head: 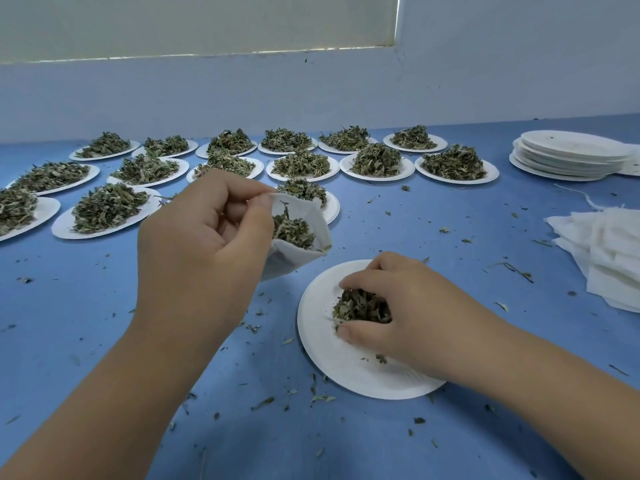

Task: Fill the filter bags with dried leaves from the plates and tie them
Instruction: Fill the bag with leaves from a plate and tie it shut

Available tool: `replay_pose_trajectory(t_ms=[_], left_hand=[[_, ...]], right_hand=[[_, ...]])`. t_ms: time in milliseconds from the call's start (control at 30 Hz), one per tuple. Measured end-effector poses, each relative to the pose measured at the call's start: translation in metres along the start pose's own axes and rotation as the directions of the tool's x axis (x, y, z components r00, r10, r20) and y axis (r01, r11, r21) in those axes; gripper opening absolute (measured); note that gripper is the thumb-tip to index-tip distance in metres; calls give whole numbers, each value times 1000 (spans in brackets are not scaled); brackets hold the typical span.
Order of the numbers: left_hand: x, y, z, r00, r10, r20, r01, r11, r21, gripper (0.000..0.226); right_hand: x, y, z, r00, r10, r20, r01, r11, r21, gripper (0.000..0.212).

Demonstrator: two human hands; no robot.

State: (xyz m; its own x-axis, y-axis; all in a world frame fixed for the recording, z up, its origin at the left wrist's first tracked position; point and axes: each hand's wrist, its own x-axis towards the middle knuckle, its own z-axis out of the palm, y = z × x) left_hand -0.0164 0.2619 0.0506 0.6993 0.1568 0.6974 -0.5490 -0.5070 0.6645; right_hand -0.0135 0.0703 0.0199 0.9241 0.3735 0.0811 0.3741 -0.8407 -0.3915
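Note:
My left hand (201, 237) pinches the rim of a white filter bag (298, 252) and holds it open above the blue table. Some dried leaves lie inside the bag. Below and to the right stands a white paper plate (332, 362), on which my right hand (398, 306) curls its fingers round a clump of dried leaves (360, 306). Little else is left on that plate besides a few crumbs.
Several paper plates heaped with dried leaves (304, 164) fill the back and left of the table. A stack of empty plates (568, 154) stands at the back right. A pile of white filter bags (606, 247) lies at the right edge. Leaf bits are scattered over the blue cloth (104, 306).

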Motion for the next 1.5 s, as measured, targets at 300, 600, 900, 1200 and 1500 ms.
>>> replay_pose_trajectory(t_ms=[300,600,900,1200,1500], left_hand=[[-3,-5,4,999,20,38,-22,998,57,11],[-5,-9,9,997,51,63,-57,993,104,12],[-6,-10,13,996,37,85,-47,993,109,11],[-9,-9,19,986,88,139,-116,970,212,11],[-20,1,32,959,108,263,-183,943,279,10]], right_hand=[[-1,-5,-2,1000,-14,-6,14,999,37,24],[1,-5,0,997,-58,-47,56,998,-36,19],[-2,3,-21,995,43,-87,-17,960,279,7],[-10,-1,-51,998,23,-59,10,860,510,15],[-8,-8,-31,967,-30,-255,81,979,189,13]])
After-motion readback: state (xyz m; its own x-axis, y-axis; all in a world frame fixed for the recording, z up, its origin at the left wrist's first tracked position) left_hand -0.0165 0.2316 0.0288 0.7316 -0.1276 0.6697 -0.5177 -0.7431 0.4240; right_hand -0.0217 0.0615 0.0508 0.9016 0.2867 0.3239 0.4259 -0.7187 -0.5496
